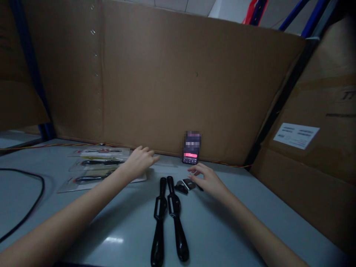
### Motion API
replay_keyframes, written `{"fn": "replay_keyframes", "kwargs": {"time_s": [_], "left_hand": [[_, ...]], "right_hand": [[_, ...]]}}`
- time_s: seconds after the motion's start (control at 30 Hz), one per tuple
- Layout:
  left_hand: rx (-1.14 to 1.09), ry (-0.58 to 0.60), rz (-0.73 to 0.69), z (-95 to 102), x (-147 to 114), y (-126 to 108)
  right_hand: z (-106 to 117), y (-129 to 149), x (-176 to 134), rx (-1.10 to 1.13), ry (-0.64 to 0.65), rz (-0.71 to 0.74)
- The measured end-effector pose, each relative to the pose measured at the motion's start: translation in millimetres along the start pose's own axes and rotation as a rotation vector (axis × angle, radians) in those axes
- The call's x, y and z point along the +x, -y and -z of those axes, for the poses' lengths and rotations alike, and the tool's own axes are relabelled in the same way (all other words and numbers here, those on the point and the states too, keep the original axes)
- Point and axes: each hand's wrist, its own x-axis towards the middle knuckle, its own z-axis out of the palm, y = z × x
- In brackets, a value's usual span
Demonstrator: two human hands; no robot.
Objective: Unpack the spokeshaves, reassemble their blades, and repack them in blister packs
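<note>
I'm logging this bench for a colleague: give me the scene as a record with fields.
left hand: open, near flat clear plastic packages; contact unclear
right hand: fingers curled by small, flat black and silver pieces; grip unclear
centre: two long, glossy black tools with slotted middles, side by side
back: dark rectangular phone, screen lit, before a brown cardboard panel
left side: curved black cable
surface: smooth grey tabletop

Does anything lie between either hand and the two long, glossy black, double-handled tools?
Small flat dark and silvery pieces lie between the right hand and the tools; nothing visible stands between the left hand and the tools.
</note>
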Motion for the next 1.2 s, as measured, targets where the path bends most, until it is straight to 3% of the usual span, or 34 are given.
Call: {"fn": "replay_keyframes", "kwargs": {"time_s": [0.1, 0.23, 0.5, 0.7, 0.87, 1.03, 1.2], "left_hand": [[-0.123, 0.107, -0.006, -18.8, 1.0, 7.8], [-0.290, 0.129, 0.010, -27.7, 1.3, 18.5], [-0.301, 0.178, 0.132, -36.5, -10.0, 18.3], [-0.455, 0.044, 0.136, -17.9, -16.6, 9.2], [-0.702, 0.106, 0.015, -0.4, -22.5, -11.8], [-0.824, 0.106, 0.022, -3.7, -26.7, -25.9], [-0.884, 0.133, 0.068, -8.0, -27.0, -27.0]], "right_hand": [[3.8, -4.6, -0.5, -0.008, 0.042, -0.003], [9.4, -10.2, -0.2, -0.018, 0.087, -0.014], [13.2, -10.4, -1.1, -0.066, 0.118, -0.016], [13.7, 13.4, -7.1, -0.021, 0.176, 0.016], [-7.6, 44.8, -25.3, -0.028, 0.320, -0.049], [-30.7, 55.7, -33.6, -0.012, 0.337, -0.084], [-30.9, 50.2, -28.7, 0.055, 0.355, -0.179]]}}
